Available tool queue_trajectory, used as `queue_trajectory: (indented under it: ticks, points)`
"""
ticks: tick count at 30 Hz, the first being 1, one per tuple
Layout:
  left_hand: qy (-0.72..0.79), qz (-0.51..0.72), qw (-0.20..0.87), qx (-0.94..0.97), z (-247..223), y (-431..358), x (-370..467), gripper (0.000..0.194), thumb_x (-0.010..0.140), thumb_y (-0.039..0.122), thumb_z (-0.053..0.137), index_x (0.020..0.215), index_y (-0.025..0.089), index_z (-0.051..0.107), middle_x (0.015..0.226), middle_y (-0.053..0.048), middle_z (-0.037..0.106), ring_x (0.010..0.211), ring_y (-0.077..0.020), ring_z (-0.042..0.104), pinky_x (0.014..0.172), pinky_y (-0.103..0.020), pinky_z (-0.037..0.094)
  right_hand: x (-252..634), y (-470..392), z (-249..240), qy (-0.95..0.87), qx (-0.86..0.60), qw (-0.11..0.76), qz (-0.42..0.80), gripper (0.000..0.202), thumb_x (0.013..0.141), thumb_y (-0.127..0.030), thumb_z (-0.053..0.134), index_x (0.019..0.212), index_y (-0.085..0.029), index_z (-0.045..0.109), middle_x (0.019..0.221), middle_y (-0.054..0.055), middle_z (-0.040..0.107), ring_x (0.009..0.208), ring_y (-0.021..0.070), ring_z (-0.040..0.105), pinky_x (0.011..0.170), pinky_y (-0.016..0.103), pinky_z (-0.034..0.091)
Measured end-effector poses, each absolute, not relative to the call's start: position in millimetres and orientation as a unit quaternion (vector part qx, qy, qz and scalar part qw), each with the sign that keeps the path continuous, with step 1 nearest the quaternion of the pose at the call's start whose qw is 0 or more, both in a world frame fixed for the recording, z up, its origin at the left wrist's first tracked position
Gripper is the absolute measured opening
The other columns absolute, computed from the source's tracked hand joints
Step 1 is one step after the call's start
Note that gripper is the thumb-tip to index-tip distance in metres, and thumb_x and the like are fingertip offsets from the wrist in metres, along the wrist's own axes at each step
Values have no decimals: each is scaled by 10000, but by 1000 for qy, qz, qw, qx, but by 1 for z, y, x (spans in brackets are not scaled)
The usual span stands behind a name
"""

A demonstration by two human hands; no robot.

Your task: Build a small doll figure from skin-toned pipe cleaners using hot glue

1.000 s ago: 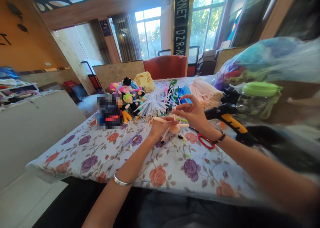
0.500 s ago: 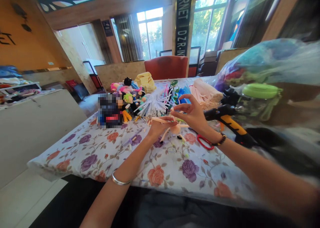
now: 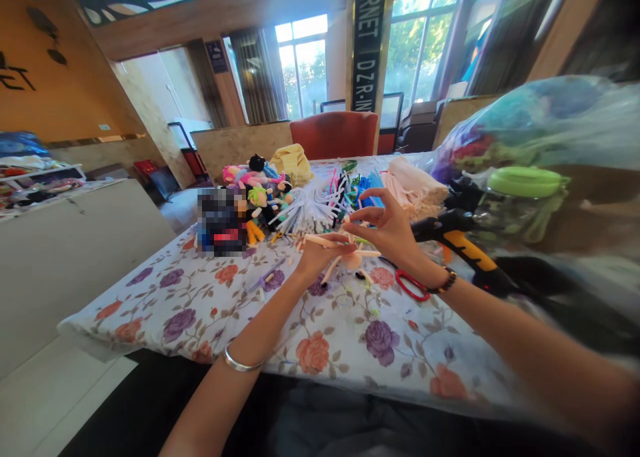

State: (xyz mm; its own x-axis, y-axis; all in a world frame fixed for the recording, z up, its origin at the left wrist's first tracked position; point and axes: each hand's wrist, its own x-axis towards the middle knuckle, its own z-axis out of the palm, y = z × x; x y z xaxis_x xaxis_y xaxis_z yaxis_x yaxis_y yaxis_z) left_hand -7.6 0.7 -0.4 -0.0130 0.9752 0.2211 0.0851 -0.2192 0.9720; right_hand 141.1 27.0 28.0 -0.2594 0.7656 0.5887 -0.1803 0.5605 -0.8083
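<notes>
Over the middle of the table, my left hand (image 3: pixel 319 255) is closed on a peach doll figure (image 3: pixel 353 261) that looks made of fuzzy pipe cleaners. Its thin limbs stick out to the sides, and two hang down with dark tips. Thumb and forefinger of my right hand (image 3: pixel 393 230) pinch the figure's upper end, while its other fingers are raised. Below my right wrist lie red-handled scissors (image 3: pixel 413 287), partly hidden. A black and yellow glue gun (image 3: pixel 467 247) rests to the right of that hand.
White pipe cleaners (image 3: pixel 314 207) and a peach bundle (image 3: pixel 415 189) lie behind my hands. Finished-looking dolls (image 3: pixel 257 197) and a yellow cloth (image 3: pixel 293 163) are at the back left. At right stand a green-lidded jar (image 3: pixel 525 187) and a bulging plastic bag (image 3: pixel 545 120). Scraps dot the flowered tablecloth (image 3: pixel 225 323).
</notes>
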Motion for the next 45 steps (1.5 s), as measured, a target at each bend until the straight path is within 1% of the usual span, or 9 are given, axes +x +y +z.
queue_trajectory:
  ticks: [8,20,25,29,32,37,41,43,45]
  points:
    - [472,528,429,561,-3,2,-8,235,527,313,780,684,159,698,699,-13,664,641,-123,564,654,-254,406,141,28,24,-679,-231,557,418,489,617,-326,781,979,-267,457,722,-24,656,717,201,684,565,305,557]
    - [473,526,422,567,-5,4,-11,242,534,324,780,689,156,700,645,-7,644,596,-112,540,615,-251,385,140,25,27,-668,-234,573,413,471,617,-340,780,956,-273,460,692,-38,636,633,177,662,512,296,543]
    - [467,525,441,558,-2,3,-9,275,515,330,796,691,142,700,703,-36,668,623,-126,566,654,-272,417,140,22,29,-673,-241,575,398,465,615,-314,781,952,-274,463,678,-45,631,621,166,650,498,280,520]
    - [466,521,453,553,-2,3,-8,290,503,327,810,694,138,703,675,-29,661,620,-118,566,676,-270,425,139,21,30,-672,-255,588,372,461,621,-317,775,961,-268,468,677,-42,623,641,175,655,536,292,522]
    - [422,516,487,565,-3,2,-8,271,538,330,801,713,145,706,720,-32,675,681,-122,593,722,-260,438,138,19,30,-673,-260,604,338,449,637,-337,761,977,-273,474,699,-40,619,683,189,669,610,329,540]
    - [360,489,598,523,-7,3,-11,273,573,345,791,762,170,699,801,-43,693,764,-134,634,777,-264,461,138,14,34,-671,-250,616,328,445,641,-349,758,973,-274,471,709,-38,633,751,197,679,757,373,538]
    - [328,459,651,508,-9,4,-15,315,534,336,817,772,174,690,808,-44,684,757,-150,640,764,-278,480,139,14,37,-675,-214,605,364,488,622,-340,779,988,-267,464,749,-34,642,774,176,674,756,336,534]
    - [308,462,673,489,-9,3,-16,369,472,344,845,746,164,674,755,-24,665,705,-142,634,730,-274,488,140,16,39,-674,-191,593,398,437,687,-379,728,1011,-259,461,772,-28,653,767,155,669,739,316,529]
    - [277,465,698,469,-9,2,-18,398,424,339,863,698,149,646,703,-2,637,646,-129,621,693,-271,496,141,19,40,-678,-173,578,420,343,790,-435,615,1036,-237,482,802,-8,666,775,135,660,747,304,517]
